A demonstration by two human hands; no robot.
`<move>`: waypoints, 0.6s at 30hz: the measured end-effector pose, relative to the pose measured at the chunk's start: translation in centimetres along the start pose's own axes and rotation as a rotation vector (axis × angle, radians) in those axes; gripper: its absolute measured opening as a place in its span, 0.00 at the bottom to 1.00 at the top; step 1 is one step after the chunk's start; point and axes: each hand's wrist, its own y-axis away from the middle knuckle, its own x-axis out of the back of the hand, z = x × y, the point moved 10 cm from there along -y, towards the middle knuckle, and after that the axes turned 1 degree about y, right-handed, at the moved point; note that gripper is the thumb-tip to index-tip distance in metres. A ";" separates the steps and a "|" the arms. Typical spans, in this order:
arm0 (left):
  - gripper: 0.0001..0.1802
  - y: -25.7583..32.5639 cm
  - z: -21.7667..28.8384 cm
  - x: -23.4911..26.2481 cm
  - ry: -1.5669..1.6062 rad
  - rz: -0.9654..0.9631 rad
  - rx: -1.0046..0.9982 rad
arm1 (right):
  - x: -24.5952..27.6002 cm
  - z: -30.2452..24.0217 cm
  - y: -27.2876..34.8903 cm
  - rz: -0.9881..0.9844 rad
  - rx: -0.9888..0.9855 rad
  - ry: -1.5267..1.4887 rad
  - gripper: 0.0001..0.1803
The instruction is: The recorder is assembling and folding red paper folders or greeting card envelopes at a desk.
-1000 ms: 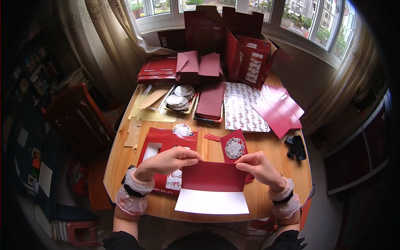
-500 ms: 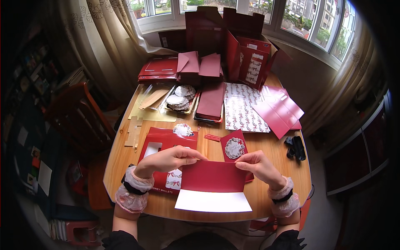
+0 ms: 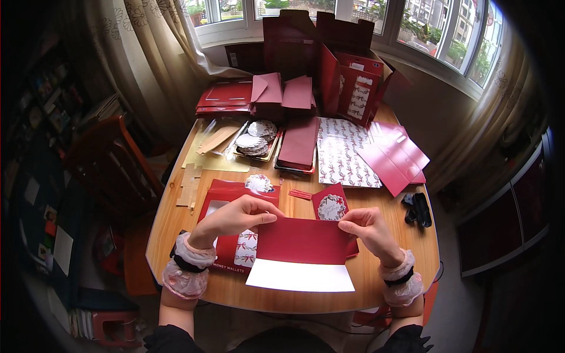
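Between my two hands a folded card (image 3: 302, 242) is held up over the table's front part, its upper panel dark red and its lower panel white. My left hand (image 3: 238, 220) pinches the card's upper left corner, and my right hand (image 3: 369, 231) pinches the upper right corner. Under my left hand lies a red printed package (image 3: 226, 259) with bow-patterned cut-outs, partly hidden by the hand and the card. Behind the card is a red card (image 3: 325, 196) bearing a round wreath label (image 3: 332, 207). A small red tag (image 3: 300, 194) lies beside it.
Farther back sit a tray of round wreath labels (image 3: 252, 145), a tray of dark red cards (image 3: 298, 147), patterned sheets (image 3: 346, 154) and glossy red sheets (image 3: 397, 153). Stacked envelopes (image 3: 297, 93) and open red boxes (image 3: 356, 82) stand behind them. A black object (image 3: 417, 209) rests at right.
The card has risen slightly away from me, still pinched in both hands. My left hand has shifted a little left along its top edge, and my right hand a little right.
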 end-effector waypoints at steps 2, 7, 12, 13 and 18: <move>0.15 0.1 0.5 -0.5 0.059 -0.033 -0.029 | 0.0 0.0 0.0 -0.001 0.004 0.030 0.07; 0.15 0.2 0.7 -0.4 0.034 -0.050 -0.042 | -0.2 0.4 -0.1 0.009 -0.005 -0.023 0.08; 0.16 0.1 0.5 -0.3 0.016 -0.036 -0.036 | -0.1 0.9 -0.2 0.040 0.003 -0.094 0.08; 0.16 0.1 0.5 -0.2 0.027 -0.034 -0.036 | -0.2 0.9 -0.3 0.039 -0.002 -0.118 0.07; 0.16 0.0 0.4 -0.2 0.075 -0.032 -0.041 | -0.3 0.9 -0.3 0.045 -0.009 -0.150 0.07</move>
